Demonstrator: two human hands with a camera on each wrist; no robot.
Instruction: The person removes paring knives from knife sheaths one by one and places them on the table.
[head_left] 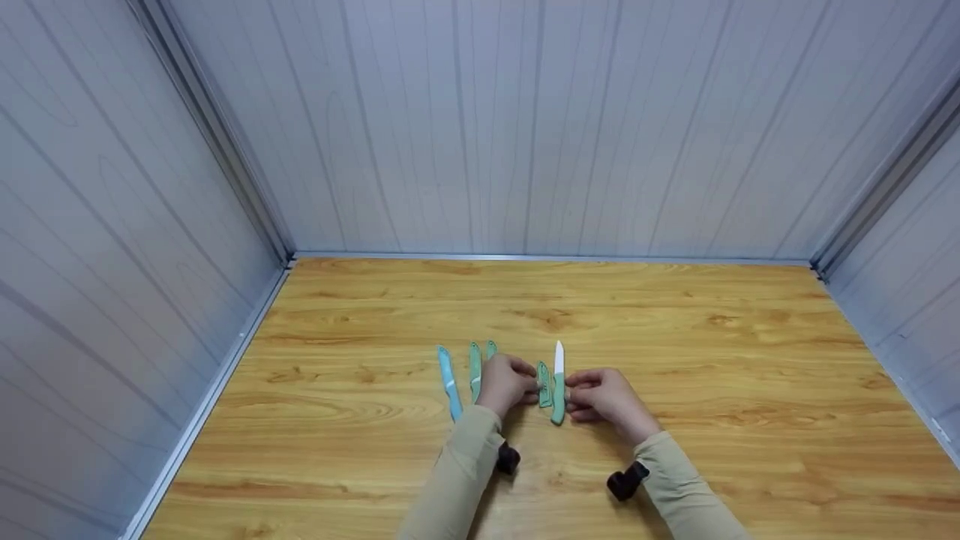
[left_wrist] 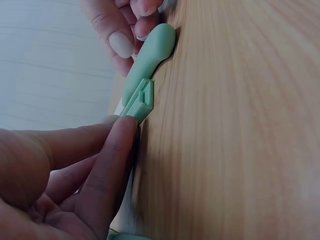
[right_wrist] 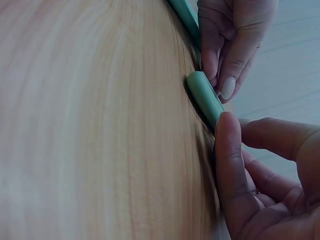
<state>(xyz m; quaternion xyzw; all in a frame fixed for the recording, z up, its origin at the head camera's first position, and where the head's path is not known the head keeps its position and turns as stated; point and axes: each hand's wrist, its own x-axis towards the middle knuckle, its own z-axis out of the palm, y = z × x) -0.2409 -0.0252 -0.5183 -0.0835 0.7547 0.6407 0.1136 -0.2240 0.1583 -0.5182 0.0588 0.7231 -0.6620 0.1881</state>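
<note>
A small knife (head_left: 559, 384) with a white blade and green handle lies on the table, its tip pointing away. Just left of it is a green sheath (head_left: 544, 385), nearly parallel to the blade. My left hand (head_left: 506, 385) pinches the sheath's left edge between thumb and finger; its open end (left_wrist: 145, 97) shows in the left wrist view. On the other side, the bent thumb and fingers of my right hand (head_left: 604, 397) pinch at the side of the knife handle (right_wrist: 204, 95). Fingertips hide part of that handle in the right wrist view.
Left of my left hand lie a blue sheathed knife (head_left: 448, 379) and a green sheathed knife (head_left: 475, 367). Another green piece (head_left: 491, 349) is mostly hidden behind that hand. The wooden table (head_left: 360, 300) meets pale panel walls (head_left: 487, 135) at the back and sides.
</note>
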